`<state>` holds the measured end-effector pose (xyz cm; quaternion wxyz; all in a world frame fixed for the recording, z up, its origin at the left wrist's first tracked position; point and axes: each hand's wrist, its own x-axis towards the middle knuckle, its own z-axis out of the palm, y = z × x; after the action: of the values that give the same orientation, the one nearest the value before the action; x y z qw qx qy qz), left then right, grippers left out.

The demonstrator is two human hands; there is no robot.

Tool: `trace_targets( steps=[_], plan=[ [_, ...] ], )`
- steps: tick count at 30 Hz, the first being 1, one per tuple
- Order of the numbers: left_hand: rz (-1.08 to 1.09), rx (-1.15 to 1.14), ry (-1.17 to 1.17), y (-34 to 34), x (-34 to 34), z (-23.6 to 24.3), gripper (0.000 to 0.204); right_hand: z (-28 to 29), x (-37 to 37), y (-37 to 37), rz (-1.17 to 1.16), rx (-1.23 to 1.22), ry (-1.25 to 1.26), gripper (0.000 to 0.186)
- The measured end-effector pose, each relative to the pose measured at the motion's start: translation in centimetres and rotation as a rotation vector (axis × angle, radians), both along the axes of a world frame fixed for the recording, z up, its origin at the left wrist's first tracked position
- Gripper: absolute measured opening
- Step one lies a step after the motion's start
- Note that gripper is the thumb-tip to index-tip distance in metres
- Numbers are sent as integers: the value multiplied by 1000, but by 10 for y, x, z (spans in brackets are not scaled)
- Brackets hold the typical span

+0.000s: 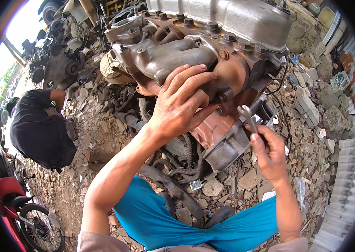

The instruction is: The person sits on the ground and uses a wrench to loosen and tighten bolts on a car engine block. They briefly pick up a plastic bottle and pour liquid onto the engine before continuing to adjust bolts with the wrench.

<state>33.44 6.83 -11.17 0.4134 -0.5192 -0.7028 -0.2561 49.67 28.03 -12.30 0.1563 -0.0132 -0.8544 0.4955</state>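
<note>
Left hand [179, 101] lies with fingers loosely spread against the grey manifold [173, 54] of the engine [227, 73]. Farther right, a wrench [248, 116] points its open end toward the engine, pinched between thumb and fingers of the right hand [270, 155].

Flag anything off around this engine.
On the engine, rust-brown staining marks the bolted edge along the silver cover, which looks cleaner. Thick braided rope lies tangled among broken rubble beside the engine: untidy ground for working with the wrench.
</note>
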Motion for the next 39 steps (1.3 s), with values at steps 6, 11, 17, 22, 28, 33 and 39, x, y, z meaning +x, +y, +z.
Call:
trace_targets(
  steps=[6,11,17,22,28,33,39],
  plan=[
    [-73,70,-1,-8,2,0,30,-15,-11,-28,-11,-165,-57,30],
    [-71,96,-7,-13,6,-5,27,-32,-17,-51,-13,-205,-38,39],
    [-81,86,-129,-18,9,-8,19,-34,-26,-68,30,-465,-44,43],
    [-51,-4,-251,-20,15,-11,18,-44,-32,-76,45,-631,-45,42],
    [4,-79,-533,-12,38,-14,24,-49,-40,-84,52,-653,18,43],
    [44,-421,-731,-12,48,-7,33,-51,-43,-90,38,-608,36,45],
    [-147,-379,-1265,-15,49,-31,59,-46,-49,-97,-99,-244,224,45]
  ],
)
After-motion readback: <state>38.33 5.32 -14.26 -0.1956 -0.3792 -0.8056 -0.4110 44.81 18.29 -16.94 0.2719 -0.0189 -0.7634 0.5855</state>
